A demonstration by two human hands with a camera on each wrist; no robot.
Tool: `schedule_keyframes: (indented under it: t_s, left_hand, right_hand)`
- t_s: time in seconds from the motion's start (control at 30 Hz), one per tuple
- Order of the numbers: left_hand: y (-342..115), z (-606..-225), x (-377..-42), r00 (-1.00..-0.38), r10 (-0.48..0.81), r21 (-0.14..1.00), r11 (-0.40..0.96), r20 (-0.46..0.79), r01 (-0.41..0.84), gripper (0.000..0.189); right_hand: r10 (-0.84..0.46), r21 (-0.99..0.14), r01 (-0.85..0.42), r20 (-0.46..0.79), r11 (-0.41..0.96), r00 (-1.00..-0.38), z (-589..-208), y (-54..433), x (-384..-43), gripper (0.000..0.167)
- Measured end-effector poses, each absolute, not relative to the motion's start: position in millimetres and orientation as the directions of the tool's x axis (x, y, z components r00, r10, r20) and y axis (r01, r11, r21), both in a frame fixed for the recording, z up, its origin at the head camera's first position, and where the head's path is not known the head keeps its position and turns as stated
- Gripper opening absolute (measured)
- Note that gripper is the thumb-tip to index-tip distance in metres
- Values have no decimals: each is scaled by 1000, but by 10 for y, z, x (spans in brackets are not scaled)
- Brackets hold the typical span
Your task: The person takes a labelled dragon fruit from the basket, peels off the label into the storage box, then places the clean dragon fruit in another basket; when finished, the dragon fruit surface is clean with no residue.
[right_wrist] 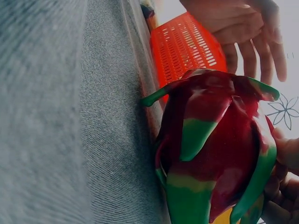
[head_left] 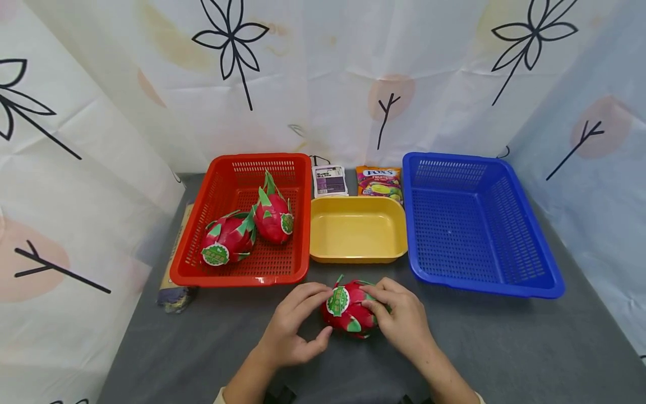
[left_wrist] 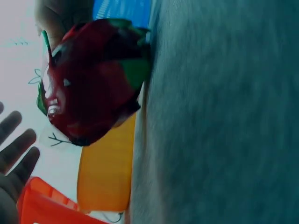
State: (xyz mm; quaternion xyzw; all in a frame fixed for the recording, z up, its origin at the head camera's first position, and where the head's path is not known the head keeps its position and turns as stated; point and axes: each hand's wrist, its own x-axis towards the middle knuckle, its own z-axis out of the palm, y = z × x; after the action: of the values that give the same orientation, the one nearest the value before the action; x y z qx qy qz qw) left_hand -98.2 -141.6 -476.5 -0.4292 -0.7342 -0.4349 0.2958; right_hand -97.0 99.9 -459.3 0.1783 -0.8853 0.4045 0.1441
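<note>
A red dragon fruit [head_left: 349, 310] with green-tipped scales and a green-and-white sticker lies on the grey table in front of the yellow basin. My right hand [head_left: 401, 317] grips it from the right, fingers bent over its scales; in the right wrist view the fruit [right_wrist: 219, 140] hides part of those fingers [right_wrist: 287, 154]. On the fruit's left side my left hand [head_left: 298, 328] is spread, thumb apart from the fingers. The left wrist view shows these fingers [left_wrist: 18, 154] loose and clear of the fruit [left_wrist: 93, 84].
Two more dragon fruits, one lying [head_left: 228, 238] and one more upright [head_left: 275, 216], sit in a red basket [head_left: 239, 280] at left. A yellow basin [head_left: 358, 230] stands mid-table, a blue basket [head_left: 479, 235] at right. Behind are a candy bag [head_left: 379, 182] and a labelled packet [head_left: 330, 180].
</note>
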Motion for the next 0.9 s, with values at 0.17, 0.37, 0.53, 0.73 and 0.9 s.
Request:
schedule_keyframes:
  t_s: [0.17, 0.37, 0.53, 0.73, 0.9]
  left_hand:
    - [-1410, -4885, -970, -577, 393, 520, 252, 716, 816, 53]
    - [-1435, -5002, -987, -712, 419, 669, 274, 563, 691, 69]
    - [-1437, -5089, -1010, -813, 457, 801, 296, 360, 521, 80]
    - [-1413, -5171, -1045, -851, 489, 904, 248, 193, 348, 89]
    - [-1398, -5188, -1040, -855, 502, 957, 161, 129, 239, 90]
  right_hand:
    - [-205, -662, -459, 427, 593, -881, -4622, 1008, -952, 28]
    - [-205, -682, -468, 433, 562, -878, -4642, 1019, -942, 29]
    - [-203, -690, -451, 413, 566, -888, -4636, 1025, -938, 27]
    - [-207, -669, -478, 446, 569, -871, -4649, 1033, -930, 29]
    - [-215, -670, -487, 450, 560, -866, -4656, 1041, -927, 29]
